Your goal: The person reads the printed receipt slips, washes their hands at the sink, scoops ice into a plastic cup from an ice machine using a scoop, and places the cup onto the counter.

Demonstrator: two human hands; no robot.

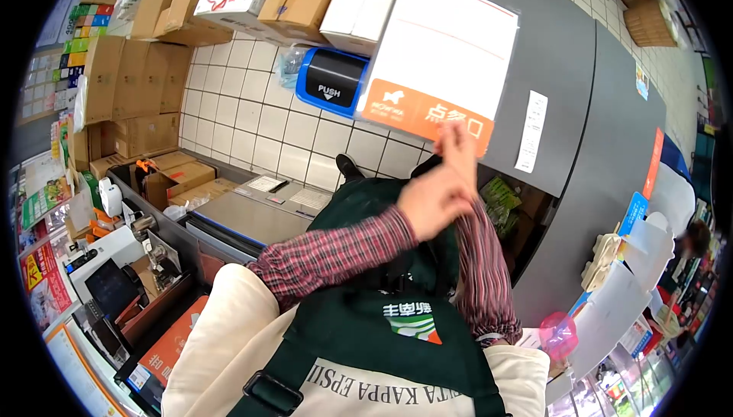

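Observation:
My left hand [434,202] crosses in front of my right hand [458,156], and both are smeared by motion. The left fingers overlap the right hand near its wrist; whether they touch or grip anything is unclear. My right fingers are stretched out and overlap the lower orange band of a large white-and-orange printed sheet [450,39]. Contact between those fingers and the sheet cannot be made out. The sheet, which appears to have a clear cover, overlaps the grey counter [557,58], and its lower left corner reaches past the counter's edge.
A paper slip [531,132] lies on the counter. Beside its left edge stands a blue-rimmed push-lid bin [330,81]. Cardboard boxes [137,81] line the upper left. A dark screen [112,289] is at lower left, and a pink translucent object [558,335] sits at lower right.

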